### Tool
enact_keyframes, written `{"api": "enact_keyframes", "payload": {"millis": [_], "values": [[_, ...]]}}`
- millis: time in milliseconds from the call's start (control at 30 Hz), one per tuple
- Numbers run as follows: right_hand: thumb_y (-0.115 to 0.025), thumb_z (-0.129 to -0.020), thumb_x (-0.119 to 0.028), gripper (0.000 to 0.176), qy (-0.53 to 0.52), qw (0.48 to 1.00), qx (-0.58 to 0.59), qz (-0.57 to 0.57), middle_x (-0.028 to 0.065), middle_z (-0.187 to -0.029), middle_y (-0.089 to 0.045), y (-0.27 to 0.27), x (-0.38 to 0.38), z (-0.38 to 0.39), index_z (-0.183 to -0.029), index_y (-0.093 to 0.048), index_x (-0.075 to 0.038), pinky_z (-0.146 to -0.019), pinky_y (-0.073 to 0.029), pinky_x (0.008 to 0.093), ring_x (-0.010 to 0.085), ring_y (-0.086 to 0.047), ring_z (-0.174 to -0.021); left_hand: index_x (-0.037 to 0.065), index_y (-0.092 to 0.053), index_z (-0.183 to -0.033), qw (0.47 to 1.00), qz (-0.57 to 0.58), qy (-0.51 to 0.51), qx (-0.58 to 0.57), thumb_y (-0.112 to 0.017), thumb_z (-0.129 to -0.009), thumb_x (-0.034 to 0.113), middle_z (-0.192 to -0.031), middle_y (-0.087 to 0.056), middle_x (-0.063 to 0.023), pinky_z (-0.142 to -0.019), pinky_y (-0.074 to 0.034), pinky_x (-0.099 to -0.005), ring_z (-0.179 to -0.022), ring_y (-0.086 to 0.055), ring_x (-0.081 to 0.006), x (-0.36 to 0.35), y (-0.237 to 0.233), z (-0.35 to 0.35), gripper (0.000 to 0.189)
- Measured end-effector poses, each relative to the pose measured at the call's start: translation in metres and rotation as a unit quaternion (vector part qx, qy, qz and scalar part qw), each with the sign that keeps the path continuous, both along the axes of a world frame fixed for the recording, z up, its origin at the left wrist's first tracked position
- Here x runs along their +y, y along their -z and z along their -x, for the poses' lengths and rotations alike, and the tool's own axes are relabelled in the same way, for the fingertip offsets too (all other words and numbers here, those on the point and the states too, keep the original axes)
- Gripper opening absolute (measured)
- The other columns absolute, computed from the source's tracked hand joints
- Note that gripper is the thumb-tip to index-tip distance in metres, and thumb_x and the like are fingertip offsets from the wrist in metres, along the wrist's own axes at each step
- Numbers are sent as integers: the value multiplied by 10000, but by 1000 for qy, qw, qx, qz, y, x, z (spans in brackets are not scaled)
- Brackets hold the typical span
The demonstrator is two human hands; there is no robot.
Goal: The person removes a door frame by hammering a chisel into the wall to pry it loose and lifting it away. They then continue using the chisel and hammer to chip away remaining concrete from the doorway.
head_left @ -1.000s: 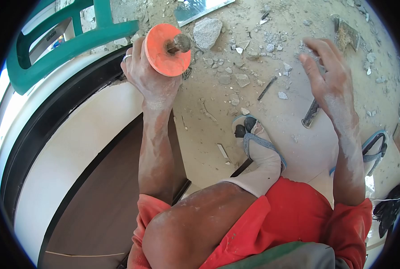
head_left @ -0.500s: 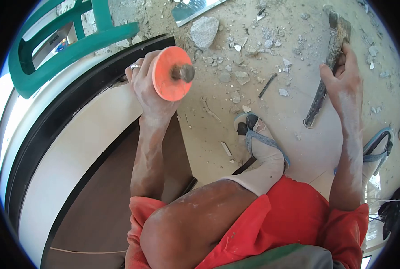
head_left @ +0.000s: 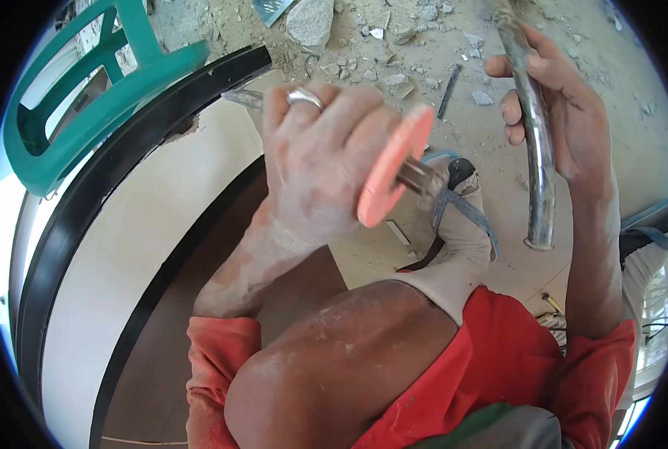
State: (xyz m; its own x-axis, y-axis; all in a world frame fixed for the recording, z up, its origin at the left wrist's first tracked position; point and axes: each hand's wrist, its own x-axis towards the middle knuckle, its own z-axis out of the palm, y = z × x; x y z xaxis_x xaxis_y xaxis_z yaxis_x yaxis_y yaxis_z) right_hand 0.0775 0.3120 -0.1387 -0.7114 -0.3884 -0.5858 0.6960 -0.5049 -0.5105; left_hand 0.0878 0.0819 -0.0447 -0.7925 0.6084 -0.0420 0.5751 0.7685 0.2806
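Debris-strewn floor (head_left: 641, 166), dusty, extends across the upper and right portions of the view. At left, a white panel (head_left: 147, 213) curves in the wide lens between a dark brown panel (head_left: 177, 359) and a black trim strip (head_left: 143, 142); the panel is chipped where it meets the strip. The person's bent leg (head_left: 326, 359) and red shorts (head_left: 483, 359) occupy the lower centre. A green plastic chair (head_left: 87, 135), partly visible, stands beyond the strip at upper left. Both hands are grasping tools. Left hand (head_left: 322, 150): closed firmly around a chisel (head_left: 416, 178), knuckles toward the camera, held above the floor between the white panel and the sandalled foot. Right hand (head_left: 569, 105): fingers wrapped around the metal handle of a hammer (head_left: 537, 157), held raised, handle end pointing down; the upper part runs out of the top edge. The chisel's orange guard (head_left: 390, 168) sits beside the little-finger side of the left hand, struck end facing right; its tip lies near the trim strip, contact not determinable. A grey stone (head_left: 310, 21) lies at top centre, with a black sliver (head_left: 449, 91) to its right. A silver ring (head_left: 304, 97) is worn on the left hand.
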Motion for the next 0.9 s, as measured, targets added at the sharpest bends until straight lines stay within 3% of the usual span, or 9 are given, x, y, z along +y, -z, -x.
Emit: {"api": "enact_keyframes", "payload": {"millis": [67,133,233,333,400,500,533,733,900], "values": [[-535,-907,-194,391,-28,995,-72,64,164,-961,-625,9,8,-11,-1206,-479,50,-511,-533,254,147,-631,-632,105,-649,-890,1000,12,-9,6,-739,-593,214,-835,-600,-10,-697,-350,-361,-702,-546,-215,-5,-8,6,329],[-506,-945,-224,337,-6,998,-69,-1,163,-929,-625,-3,3,-18,-1150,-517,44,-447,-514,246,128,-622,-586,106,-650,-893,999,29,7,18,-750,-597,225,-837,-599,-9,-695,-351,-364,-709,-546,-215,-8,-12,10,334],[-511,-943,-241,385,-11,990,-108,91,157,-941,-617,6,7,-19,-1196,-472,46,-444,-503,253,116,-599,-567,91,-655,-918,998,54,-7,21,-770,-572,187,-870,-612,-21,-693,-356,-359,-723,-552,-213,-11,-21,2,378],[-499,-950,-254,400,-23,991,-113,67,114,-910,-606,8,6,-19,-1218,-480,43,-406,-469,227,89,-543,-535,47,-652,-965,997,63,-29,-36,-802,-558,104,-967,-639,-64,-734,-415,-352,-797,-596,-222,-24,-48,3,437],[-509,-946,-256,401,-30,990,-119,62,111,-900,-604,6,9,-19,-1214,-482,42,-403,-461,222,85,-540,-534,-14,-637,-1015,992,-10,-121,-20,-749,-728,59,-1026,-652,-126,-852,-477,-365,-931,-619,-228,-33,-68,7,317],[-549,-925,-251,378,-50,992,-102,54,134,-890,-607,3,14,-8,-1161,-492,39,-417,-458,229,94,-563,-542,-24,-682,-936,945,-66,-320,-3,-701,-809,36,-944,-679,-102,-801,-510,-312,-870,-628,-159,-45,-88,36,141],[-558,-921,-255,382,-55,993,-95,49,132,-885,-607,1,15,-4,-1157,-494,38,-417,-457,228,93,-563,-542,-23,-677,-926,956,29,-290,24,-692,-817,31,-926,-678,-103,-781,-513,-307,-821,-632,-152,-49,-103,50,122],[-541,-932,-255,411,-64,990,-117,44,102,-873,-575,5,17,-2,-1202,-468,47,-394,-444,216,76,-524,-508,-22,-671,-864,917,-93,-388,27,-774,-786,184,-763,-626,-45,-699,-478,-255,-716,-591,-113,-65,-107,83,243],[-531,-940,-253,440,-84,989,-123,17,91,-867,-554,1,15,1,-1245,-439,51,-388,-423,204,65,-501,-502,-5,-624,-954,915,50,-400,21,-813,-755,265,-817,-597,-19,-674,-453,-259,-718,-542,-123,-68,-82,94,385]]}}
